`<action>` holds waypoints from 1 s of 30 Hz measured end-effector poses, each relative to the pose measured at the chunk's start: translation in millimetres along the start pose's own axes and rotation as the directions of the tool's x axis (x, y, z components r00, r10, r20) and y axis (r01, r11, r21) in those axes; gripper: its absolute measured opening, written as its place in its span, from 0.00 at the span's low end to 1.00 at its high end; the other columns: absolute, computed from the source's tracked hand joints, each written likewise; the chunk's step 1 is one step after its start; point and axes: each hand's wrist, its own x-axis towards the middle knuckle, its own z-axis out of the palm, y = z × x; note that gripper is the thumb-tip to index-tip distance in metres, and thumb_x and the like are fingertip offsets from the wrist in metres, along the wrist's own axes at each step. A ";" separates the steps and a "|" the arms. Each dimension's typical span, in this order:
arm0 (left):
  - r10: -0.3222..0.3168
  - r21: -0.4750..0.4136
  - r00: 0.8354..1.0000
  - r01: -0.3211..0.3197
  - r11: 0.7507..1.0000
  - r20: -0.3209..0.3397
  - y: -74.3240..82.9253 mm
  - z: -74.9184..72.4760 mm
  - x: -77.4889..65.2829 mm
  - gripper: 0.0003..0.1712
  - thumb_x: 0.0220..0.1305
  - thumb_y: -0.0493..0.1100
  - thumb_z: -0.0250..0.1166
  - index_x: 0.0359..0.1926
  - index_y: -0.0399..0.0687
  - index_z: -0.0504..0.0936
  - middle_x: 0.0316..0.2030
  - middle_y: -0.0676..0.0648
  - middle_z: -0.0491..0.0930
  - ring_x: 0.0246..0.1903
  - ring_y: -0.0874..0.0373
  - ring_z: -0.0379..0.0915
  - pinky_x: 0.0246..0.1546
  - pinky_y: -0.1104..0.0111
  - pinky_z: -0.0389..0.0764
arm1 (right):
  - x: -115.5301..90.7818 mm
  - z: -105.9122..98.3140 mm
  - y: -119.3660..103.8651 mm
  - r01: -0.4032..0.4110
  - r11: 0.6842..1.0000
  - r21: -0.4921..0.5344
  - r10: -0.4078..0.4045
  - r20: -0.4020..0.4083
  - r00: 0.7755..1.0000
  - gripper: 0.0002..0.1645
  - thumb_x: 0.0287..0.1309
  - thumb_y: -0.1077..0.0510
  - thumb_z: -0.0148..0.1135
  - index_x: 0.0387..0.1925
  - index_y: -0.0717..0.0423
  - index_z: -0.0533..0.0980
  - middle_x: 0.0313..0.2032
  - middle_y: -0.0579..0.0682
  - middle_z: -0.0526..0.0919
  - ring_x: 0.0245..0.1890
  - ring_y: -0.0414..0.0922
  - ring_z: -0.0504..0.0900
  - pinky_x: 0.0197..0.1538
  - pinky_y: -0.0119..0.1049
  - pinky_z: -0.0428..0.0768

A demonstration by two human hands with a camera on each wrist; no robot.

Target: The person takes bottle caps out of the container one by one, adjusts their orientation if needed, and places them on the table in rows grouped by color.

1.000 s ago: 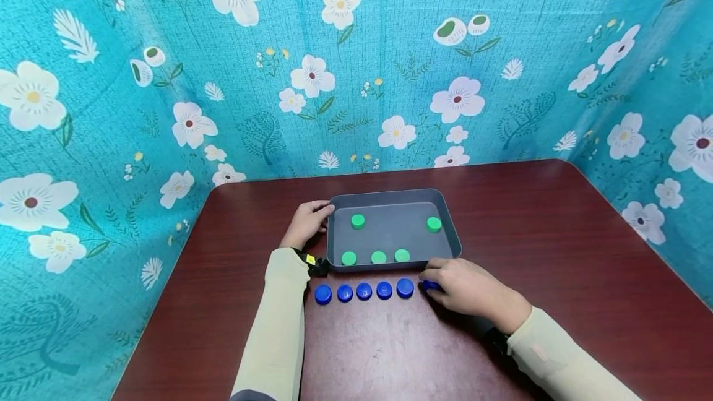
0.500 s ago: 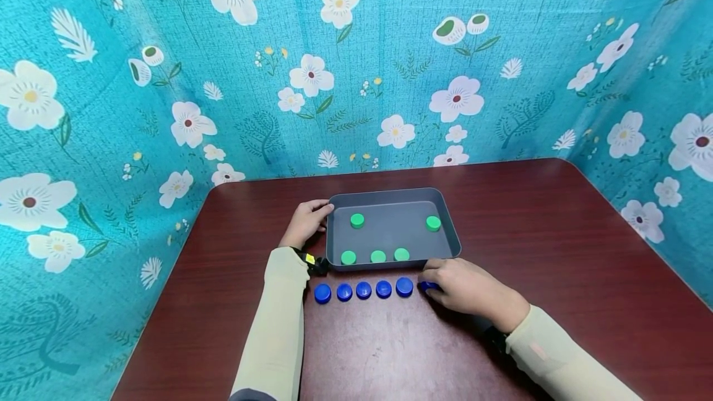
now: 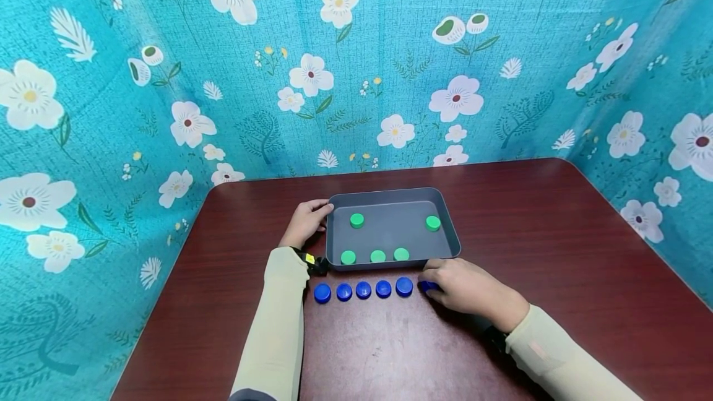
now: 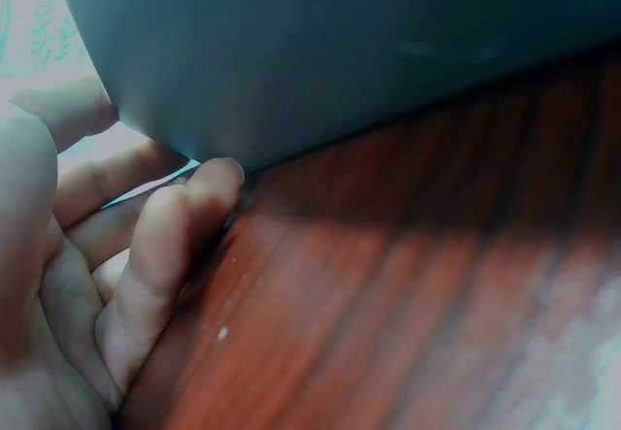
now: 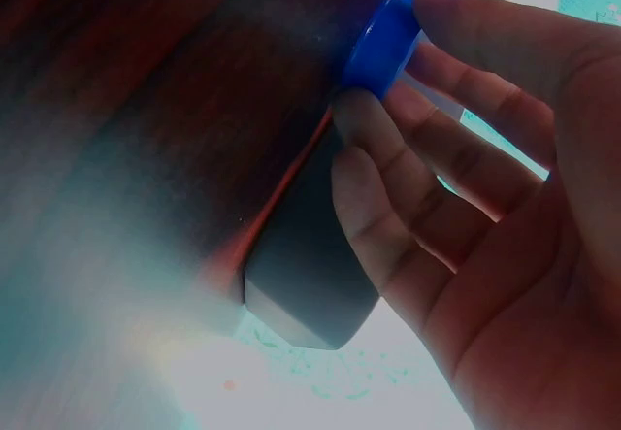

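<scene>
From the head we look forward and down at the worktop [image 3: 379,339]; both close wrist views share the tray [image 3: 395,228].

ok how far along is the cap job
Looks done: five blue caps in a row on the table. In hand: the right hand pinches a sixth blue cap at the row's right end. Probably remaining: releasing it, and perhaps lining up the five green caps in the tray, which the left hand touches.

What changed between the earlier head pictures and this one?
Nothing visibly moved; nothing was taken up or let go. The left hand still holds the tray, the right hand still holds one blue cap, and the five other blue caps and five green caps stayed put.
</scene>
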 end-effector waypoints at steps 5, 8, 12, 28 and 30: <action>-0.008 0.003 1.000 0.008 1.000 -0.001 -0.5 -0.1 0.2 0.22 0.68 0.53 0.62 0.58 0.49 0.80 0.39 0.44 0.82 0.28 0.51 0.78 0.29 0.63 0.82 | 0.0 -0.3 -0.2 -0.002 1.000 0.005 0.002 0.004 1.000 0.11 0.50 0.60 0.73 0.37 0.54 0.83 0.35 0.43 0.80 0.34 0.40 0.81 0.35 0.39 0.82; -0.012 0.006 1.000 0.012 1.000 -0.001 -0.9 0.1 0.3 0.22 0.68 0.53 0.62 0.58 0.49 0.81 0.40 0.44 0.82 0.28 0.50 0.78 0.30 0.62 0.82 | 0.1 -0.5 -0.2 -0.006 1.000 0.004 0.006 0.009 1.000 0.12 0.49 0.60 0.74 0.37 0.55 0.83 0.35 0.44 0.80 0.34 0.40 0.81 0.35 0.38 0.82; -0.011 0.007 1.000 0.011 1.000 -0.003 -1.8 0.7 0.9 0.22 0.68 0.54 0.62 0.58 0.49 0.81 0.39 0.44 0.83 0.29 0.50 0.78 0.30 0.62 0.82 | -0.2 -0.4 -0.1 -0.005 1.000 0.001 0.005 0.006 1.000 0.12 0.49 0.60 0.74 0.37 0.54 0.83 0.35 0.44 0.80 0.34 0.41 0.81 0.35 0.39 0.82; 0.000 0.017 1.000 0.000 1.000 -0.001 -4.1 0.6 1.8 0.22 0.68 0.54 0.62 0.57 0.49 0.81 0.38 0.44 0.83 0.29 0.49 0.78 0.31 0.62 0.82 | -0.5 -0.1 -0.3 -0.016 1.000 0.000 0.016 0.014 1.000 0.12 0.49 0.60 0.74 0.38 0.55 0.83 0.35 0.44 0.80 0.34 0.41 0.81 0.35 0.39 0.82; 0.001 0.010 1.000 -0.002 1.000 0.005 -4.0 0.0 2.1 0.22 0.68 0.54 0.62 0.57 0.49 0.81 0.38 0.45 0.83 0.30 0.49 0.79 0.31 0.62 0.82 | -0.5 -0.2 0.0 -0.016 1.000 0.000 0.016 0.012 1.000 0.12 0.50 0.60 0.73 0.38 0.54 0.83 0.35 0.44 0.80 0.34 0.41 0.81 0.35 0.39 0.82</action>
